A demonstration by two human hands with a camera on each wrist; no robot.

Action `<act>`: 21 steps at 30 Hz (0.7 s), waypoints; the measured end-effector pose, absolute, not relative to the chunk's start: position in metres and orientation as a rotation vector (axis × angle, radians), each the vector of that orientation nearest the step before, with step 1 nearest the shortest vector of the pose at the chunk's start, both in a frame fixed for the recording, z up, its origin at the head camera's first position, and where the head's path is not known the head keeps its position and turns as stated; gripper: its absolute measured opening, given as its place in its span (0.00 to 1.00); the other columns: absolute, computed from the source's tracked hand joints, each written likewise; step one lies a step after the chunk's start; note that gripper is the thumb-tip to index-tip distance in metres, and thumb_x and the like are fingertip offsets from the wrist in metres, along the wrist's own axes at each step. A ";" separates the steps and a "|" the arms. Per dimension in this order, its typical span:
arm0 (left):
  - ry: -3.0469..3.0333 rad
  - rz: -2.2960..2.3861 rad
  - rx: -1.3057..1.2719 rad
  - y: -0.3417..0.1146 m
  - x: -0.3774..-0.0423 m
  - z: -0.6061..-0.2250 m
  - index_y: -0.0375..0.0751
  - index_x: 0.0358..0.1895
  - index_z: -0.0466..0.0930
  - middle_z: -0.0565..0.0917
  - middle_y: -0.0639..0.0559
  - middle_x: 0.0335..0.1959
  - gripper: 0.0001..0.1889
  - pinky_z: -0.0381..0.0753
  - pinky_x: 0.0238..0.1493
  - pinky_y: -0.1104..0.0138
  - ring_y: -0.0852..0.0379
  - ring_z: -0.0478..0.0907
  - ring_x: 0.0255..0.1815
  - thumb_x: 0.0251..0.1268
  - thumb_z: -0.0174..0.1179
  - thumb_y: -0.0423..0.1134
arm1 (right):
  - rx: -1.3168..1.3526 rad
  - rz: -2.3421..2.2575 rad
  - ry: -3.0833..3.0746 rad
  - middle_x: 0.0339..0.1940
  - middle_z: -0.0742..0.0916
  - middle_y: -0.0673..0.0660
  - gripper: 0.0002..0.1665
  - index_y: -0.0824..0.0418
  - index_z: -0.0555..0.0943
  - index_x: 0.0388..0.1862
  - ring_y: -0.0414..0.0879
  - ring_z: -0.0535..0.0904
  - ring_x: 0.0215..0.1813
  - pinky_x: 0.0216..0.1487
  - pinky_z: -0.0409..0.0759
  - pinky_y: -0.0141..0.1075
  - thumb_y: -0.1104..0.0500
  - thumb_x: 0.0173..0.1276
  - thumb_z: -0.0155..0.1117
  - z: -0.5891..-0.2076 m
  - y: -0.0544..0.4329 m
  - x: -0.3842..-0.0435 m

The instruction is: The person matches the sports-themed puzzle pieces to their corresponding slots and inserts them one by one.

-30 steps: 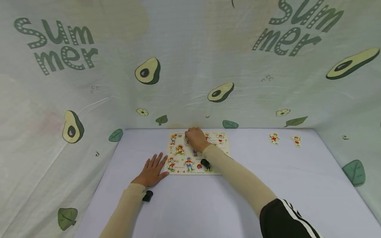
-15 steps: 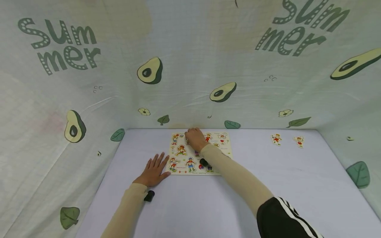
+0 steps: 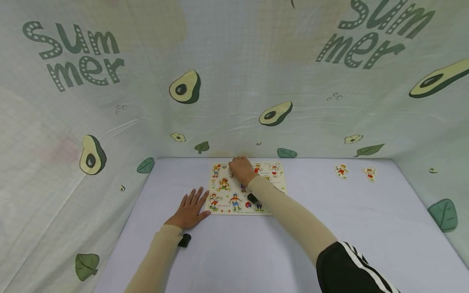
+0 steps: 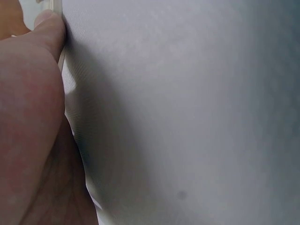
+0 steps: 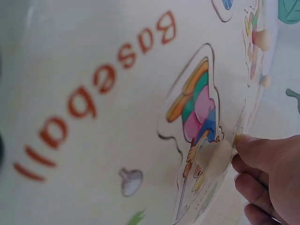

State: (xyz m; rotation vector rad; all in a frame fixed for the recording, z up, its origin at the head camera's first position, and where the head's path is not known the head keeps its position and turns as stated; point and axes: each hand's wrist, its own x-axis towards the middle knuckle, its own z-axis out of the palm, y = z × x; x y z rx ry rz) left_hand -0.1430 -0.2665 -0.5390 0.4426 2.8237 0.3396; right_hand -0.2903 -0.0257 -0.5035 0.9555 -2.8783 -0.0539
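Note:
A pale picture puzzle board point(image 3: 276, 183) with small sports figures lies at the far edge of the table. My left hand point(image 3: 187, 211) rests flat beside it with fingers spread, the thumb touching the lower left corner. The left wrist view shows that thumb point(image 4: 49, 30) against the board's edge. Over the top row is my right hand point(image 3: 242, 170), fingers curled. In the right wrist view its thumb and fingers point(image 5: 262, 152) pinch a puzzle piece, mostly hidden by the fingers. Nearer the camera sits a figure piece point(image 5: 204, 108) with a round knob point(image 5: 215, 157).
Two loose figure pieces, one point(image 3: 341, 171) left of the other point(image 3: 369, 174), lie at the far right of the white table point(image 3: 329, 219). Behind the table hangs a cloth point(image 3: 227, 81) printed with avocados and leaves. My right forearm covers part of the board.
The head view has shifted slightly, so everything sits a little further right in it. Both hands keep nearly the same place at the board.

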 end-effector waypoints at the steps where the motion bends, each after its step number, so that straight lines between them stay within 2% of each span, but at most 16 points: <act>1: 2.825 0.340 0.443 -0.267 -0.143 -0.539 0.41 0.87 0.49 0.45 0.36 0.88 0.42 0.41 0.83 0.34 0.30 0.40 0.87 0.82 0.53 0.58 | 0.959 -0.045 -2.879 0.50 0.91 0.54 0.11 0.56 0.89 0.54 0.50 0.86 0.55 0.65 0.80 0.46 0.63 0.77 0.68 -0.503 -0.025 -0.290; 13: 2.829 0.294 0.448 -0.269 -0.147 -0.547 0.42 0.87 0.47 0.44 0.37 0.88 0.44 0.42 0.83 0.35 0.31 0.39 0.87 0.81 0.52 0.61 | 0.987 0.088 -2.904 0.51 0.90 0.55 0.10 0.57 0.88 0.54 0.52 0.85 0.57 0.68 0.78 0.48 0.62 0.80 0.64 -0.503 -0.016 -0.289; 21: 2.827 0.303 0.449 -0.269 -0.145 -0.546 0.41 0.87 0.47 0.44 0.36 0.88 0.43 0.42 0.83 0.35 0.30 0.39 0.87 0.82 0.52 0.59 | 0.937 0.219 -2.893 0.50 0.90 0.58 0.11 0.61 0.89 0.53 0.55 0.86 0.55 0.66 0.79 0.51 0.62 0.75 0.71 -0.491 0.007 -0.281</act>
